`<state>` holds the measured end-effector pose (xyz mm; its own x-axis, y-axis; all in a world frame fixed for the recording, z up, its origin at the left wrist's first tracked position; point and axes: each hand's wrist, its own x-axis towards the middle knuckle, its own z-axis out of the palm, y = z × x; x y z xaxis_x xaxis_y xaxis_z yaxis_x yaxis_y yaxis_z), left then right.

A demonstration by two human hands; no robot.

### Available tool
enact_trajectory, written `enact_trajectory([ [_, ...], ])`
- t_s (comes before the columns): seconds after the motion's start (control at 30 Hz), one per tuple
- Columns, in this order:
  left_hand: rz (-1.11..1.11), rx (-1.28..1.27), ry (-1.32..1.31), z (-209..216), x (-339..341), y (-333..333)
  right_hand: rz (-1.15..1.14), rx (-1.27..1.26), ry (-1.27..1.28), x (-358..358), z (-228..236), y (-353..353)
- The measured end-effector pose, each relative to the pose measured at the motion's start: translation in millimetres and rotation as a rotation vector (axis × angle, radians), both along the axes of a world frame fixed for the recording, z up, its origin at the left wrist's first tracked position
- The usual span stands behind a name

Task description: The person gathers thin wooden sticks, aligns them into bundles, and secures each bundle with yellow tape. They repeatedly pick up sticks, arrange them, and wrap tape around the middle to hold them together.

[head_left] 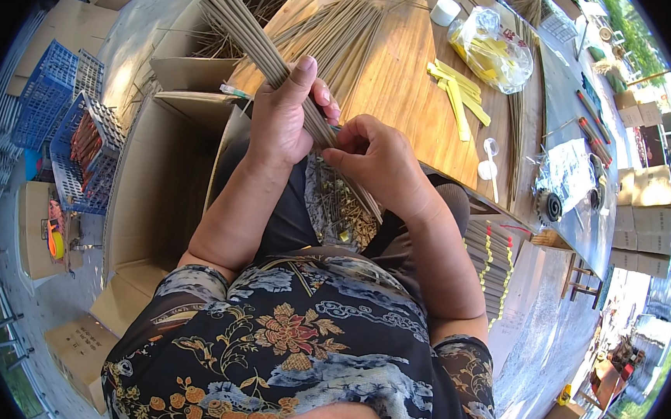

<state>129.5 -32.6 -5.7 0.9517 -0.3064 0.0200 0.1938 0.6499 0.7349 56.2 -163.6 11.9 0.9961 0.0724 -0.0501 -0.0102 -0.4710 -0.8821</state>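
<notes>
A slanting bundle of thin brown incense sticks (243, 32) crosses in front of me, its upper end to the far left. My left hand (284, 116) is closed around its middle, thumb lying along the sticks. Just below that grip, my right hand (381, 162) has its thumb and curled fingers pressed to the bundle's right side. Whether a small band is pinched between those fingertips is hidden. Beyond the hands, more loose sticks (340, 35) lie spread on the wooden table (400, 66).
Yellow paper strips (461, 98), a plastic bag of yellow strips (493, 49), a white roll (444, 11) and a white spoon-like tool (490, 162) lie on the table. An open cardboard box (159, 174) stands at my left, near blue crates (48, 96). Banded stick bundles (488, 259) sit low right.
</notes>
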Motion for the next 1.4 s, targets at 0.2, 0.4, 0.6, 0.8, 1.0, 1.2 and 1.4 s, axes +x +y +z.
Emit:
enact_trajectory([
  [0.2,-0.043,0.006,0.047,-3,4,1,0.042,0.057,0.072,6,2,-3],
  [0.4,0.004,-0.141,0.139,-4,23,14,0.093,0.013,0.2,7,10,-11],
  [0.6,0.07,-0.242,0.153,-9,59,50,0.122,-0.071,0.283,-6,11,-30],
  [0.8,0.196,-0.331,0.18,-20,91,83,0.143,-0.147,0.291,-18,18,-58],
  [1.0,0.151,-0.349,0.078,-17,92,82,-0.187,0.105,0.332,25,-5,-77],
  [1.2,0.081,-0.263,-0.007,-8,84,57,-0.321,0.274,0.332,129,-69,-68],
  [1.4,-0.026,-0.122,-0.092,1,79,37,-0.302,0.544,0.225,170,-94,-65],
])
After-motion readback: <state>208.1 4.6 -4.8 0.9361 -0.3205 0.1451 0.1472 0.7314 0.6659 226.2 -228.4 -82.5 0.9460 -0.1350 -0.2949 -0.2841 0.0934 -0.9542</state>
